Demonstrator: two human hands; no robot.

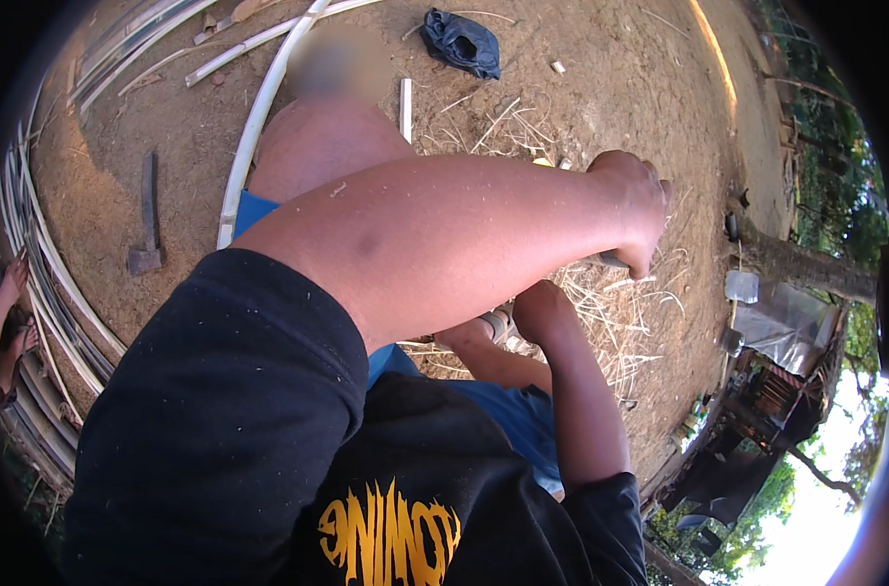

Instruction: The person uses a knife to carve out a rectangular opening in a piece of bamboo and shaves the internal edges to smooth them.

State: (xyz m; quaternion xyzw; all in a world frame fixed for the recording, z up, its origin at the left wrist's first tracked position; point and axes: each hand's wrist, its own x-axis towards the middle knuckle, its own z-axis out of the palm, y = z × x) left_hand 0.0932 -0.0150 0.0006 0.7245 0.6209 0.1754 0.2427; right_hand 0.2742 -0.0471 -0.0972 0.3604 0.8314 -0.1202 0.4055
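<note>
Fingers are mostly hidden, so honestly can't tell if either hand's gripping: left hand over a dark piece, right hand near pale shavings on dirt.

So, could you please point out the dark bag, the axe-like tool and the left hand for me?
Dark bag [451,37]: head view, on its crumpled side.
Axe-like tool [149,209]: head view, on its handle.
Left hand [629,202]: head view, on its back.
</note>
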